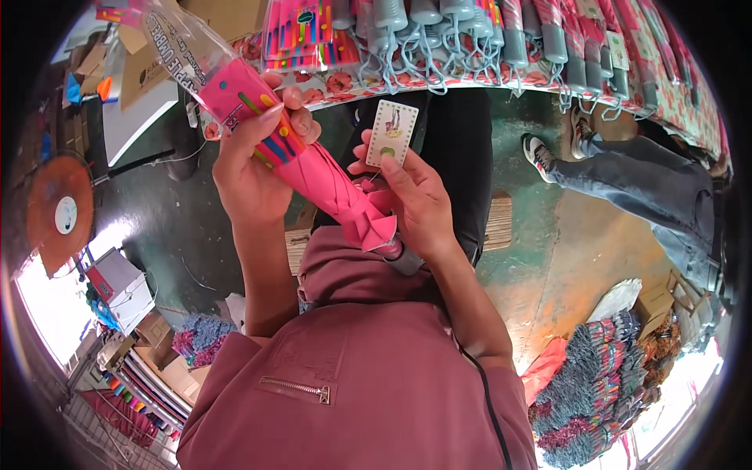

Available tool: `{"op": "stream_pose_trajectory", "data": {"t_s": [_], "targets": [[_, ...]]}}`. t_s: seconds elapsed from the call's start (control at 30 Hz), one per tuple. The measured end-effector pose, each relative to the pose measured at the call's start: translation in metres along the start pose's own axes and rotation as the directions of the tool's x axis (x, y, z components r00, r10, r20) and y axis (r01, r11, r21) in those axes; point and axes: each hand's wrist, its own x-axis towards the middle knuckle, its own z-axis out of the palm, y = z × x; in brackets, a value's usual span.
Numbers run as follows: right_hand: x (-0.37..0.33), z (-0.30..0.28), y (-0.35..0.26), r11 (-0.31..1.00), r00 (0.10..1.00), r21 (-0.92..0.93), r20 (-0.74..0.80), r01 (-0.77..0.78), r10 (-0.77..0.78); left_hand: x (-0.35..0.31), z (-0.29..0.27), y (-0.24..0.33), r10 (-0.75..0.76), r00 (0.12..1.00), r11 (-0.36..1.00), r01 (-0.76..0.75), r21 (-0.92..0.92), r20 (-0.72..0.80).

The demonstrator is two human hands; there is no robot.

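Umbrella (pixel 330 186), pink and furled, slanted from far left to near right before the torso, the left hand (pixel 249 166) wrapped around its patterned part. To its right, the right hand (pixel 420 197) pinched a white card (pixel 394 125); a steady left hold and light, flat pinch seemed best against creasing.

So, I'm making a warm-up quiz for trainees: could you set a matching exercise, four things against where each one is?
1. umbrella
2. tag
3. zip
4. shoes

A. on the shirt front
B. pinched by the right hand
C. worn by another person
D. gripped by the left hand

Pairs: 1-D, 2-B, 3-A, 4-C
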Motion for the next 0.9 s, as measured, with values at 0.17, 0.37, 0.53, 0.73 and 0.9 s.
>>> {"op": "stream_pose_trajectory", "data": {"t_s": [0.17,0.37,0.53,0.73,0.9], "targets": [[-0.007,-0.005,-0.014,0.987,1.000,-0.161,0.020,0.001,0.002,0.003,0.013,-0.011,-0.049,0.972,0.990,0.078,0.119,-0.231],[-0.022,0.006,-0.002,0.630,0.932,-0.704,0.131,0.327,-0.337,0.011,0.025,-0.018,-0.095,0.927,0.961,0.181,0.211,-0.362],[-0.022,0.003,-0.003,0.613,0.943,-0.724,0.170,0.317,-0.287,0.014,0.029,-0.024,-0.077,0.924,0.966,0.163,0.201,-0.375],[-0.028,0.010,-0.017,0.705,0.979,-0.681,0.173,0.197,-0.106,0.009,0.042,-0.023,-0.052,0.938,0.960,0.141,0.242,-0.341],[-0.031,0.018,-0.016,0.580,0.953,-0.767,0.138,0.276,-0.271,-0.006,0.059,-0.029,-0.103,0.951,0.933,0.194,0.303,-0.290]]}}
